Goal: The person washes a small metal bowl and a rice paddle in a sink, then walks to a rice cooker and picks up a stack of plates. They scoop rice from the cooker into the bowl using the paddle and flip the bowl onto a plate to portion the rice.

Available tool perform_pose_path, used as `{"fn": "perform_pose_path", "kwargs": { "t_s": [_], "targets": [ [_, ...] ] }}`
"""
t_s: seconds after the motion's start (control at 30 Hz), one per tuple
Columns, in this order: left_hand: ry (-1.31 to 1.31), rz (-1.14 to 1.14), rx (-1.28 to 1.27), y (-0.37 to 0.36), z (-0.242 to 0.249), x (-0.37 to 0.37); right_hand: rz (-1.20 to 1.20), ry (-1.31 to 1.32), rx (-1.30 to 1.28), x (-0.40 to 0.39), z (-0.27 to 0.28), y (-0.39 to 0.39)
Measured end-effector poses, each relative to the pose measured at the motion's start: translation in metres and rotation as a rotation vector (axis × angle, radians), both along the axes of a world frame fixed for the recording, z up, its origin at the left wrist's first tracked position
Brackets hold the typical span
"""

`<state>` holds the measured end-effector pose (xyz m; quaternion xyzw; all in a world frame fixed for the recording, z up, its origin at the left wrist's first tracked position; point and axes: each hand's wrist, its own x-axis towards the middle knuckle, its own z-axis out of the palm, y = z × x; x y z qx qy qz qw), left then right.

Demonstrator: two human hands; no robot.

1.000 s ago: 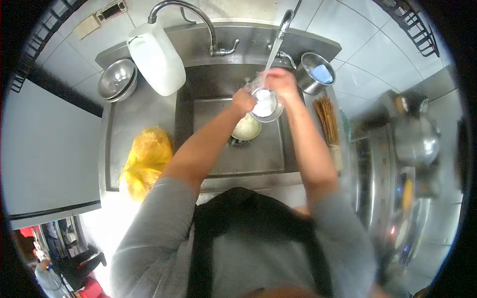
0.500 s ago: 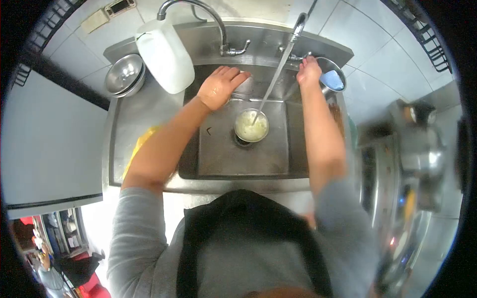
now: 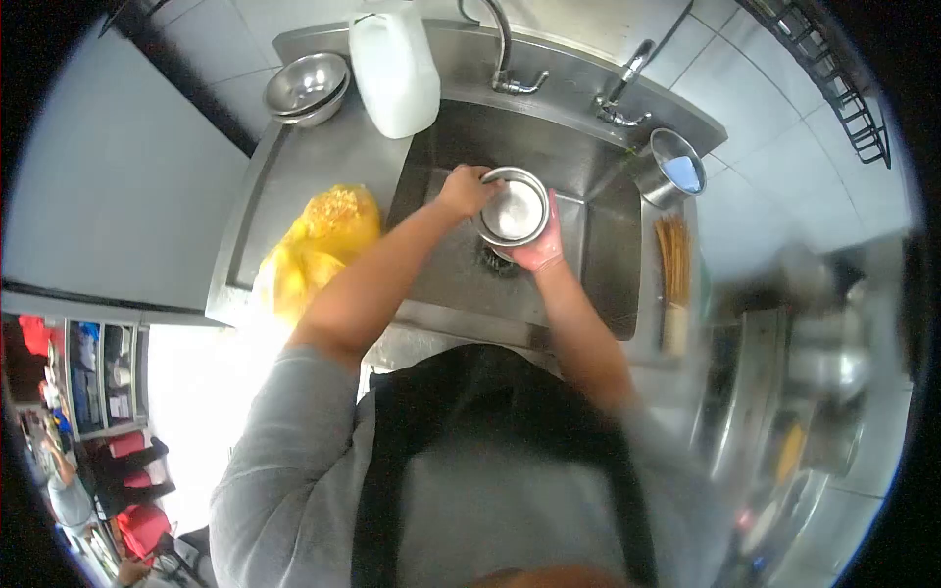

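Both of my hands hold a round metal bowl (image 3: 514, 210) over the sink (image 3: 608, 245). My left hand (image 3: 469, 190) grips its upper left rim, fingers closed on the edge. Under its lower right side is my right hand (image 3: 541, 245), wrapped round the wall with part of the fingers hidden. Something pale shows inside the bowl; what it is I cannot make out. The drain (image 3: 500, 263) lies just below the bowl. No water runs from the right faucet (image 3: 627, 83).
Left counter: a yellow bag (image 3: 319, 250), stacked metal bowls (image 3: 306, 88), a white jug (image 3: 394, 73). Right of the sink: a metal pot (image 3: 659, 167) with a blue sponge (image 3: 682, 174), and a bundle of thin sticks (image 3: 673, 255). People show at the far lower left.
The water stream has stopped. My right hand has left the faucet handle and my left hand the sink's back area; both now hold a bowl above the sink. The view has shifted.
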<state>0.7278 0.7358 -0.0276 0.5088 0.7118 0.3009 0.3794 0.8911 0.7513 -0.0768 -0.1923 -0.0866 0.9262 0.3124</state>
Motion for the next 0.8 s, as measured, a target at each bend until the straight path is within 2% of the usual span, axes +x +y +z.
{"fn": "perform_pose_path", "kwargs": {
  "t_s": [0.1,0.23,0.37,0.43,0.47,0.53,0.57,0.6,0.63,0.7,0.73,0.77,0.8],
  "targets": [
    [0.456,0.037,0.689,-0.022,-0.006,0.003,-0.073,-0.008,-0.031,-0.01,0.006,-0.027],
    [0.419,0.0,0.78,-0.037,0.008,-0.001,-0.146,-0.051,0.048,-0.021,0.006,-0.033],
    [0.407,-0.047,0.463,-0.04,0.018,-0.012,-0.066,-0.246,0.241,-0.013,0.013,-0.056],
    [0.377,-0.096,0.351,-0.038,0.022,-0.022,-0.041,-0.236,0.197,-0.007,0.003,-0.053],
    [0.293,-0.098,0.228,-0.039,0.029,-0.025,-0.047,-0.251,0.159,-0.006,-0.002,-0.05],
    [0.035,0.031,0.213,-0.026,0.022,-0.042,-0.135,-0.307,0.05,-0.001,-0.004,-0.052],
    [-0.094,0.091,0.205,-0.02,0.016,-0.05,-0.142,-0.366,0.1,0.002,-0.006,-0.05],
    [-0.323,0.188,0.145,-0.044,0.051,-0.045,-0.151,-0.426,0.15,0.006,-0.014,-0.044],
    [-0.432,0.176,0.128,-0.047,0.049,-0.052,-0.16,-0.487,0.199,0.009,-0.013,-0.044],
    [-0.648,0.148,0.091,-0.047,0.042,-0.069,-0.352,-0.829,0.602,0.013,-0.004,-0.041],
    [-0.649,0.189,0.028,-0.045,0.037,-0.072,-0.444,-1.035,0.845,0.013,0.002,-0.037],
    [-0.551,0.123,0.099,-0.043,0.025,-0.075,-0.532,-1.242,1.089,0.012,0.007,-0.036],
    [-0.452,0.056,0.17,-0.04,0.008,-0.078,-0.556,-1.333,1.244,0.01,0.023,-0.04]
  ]
}}
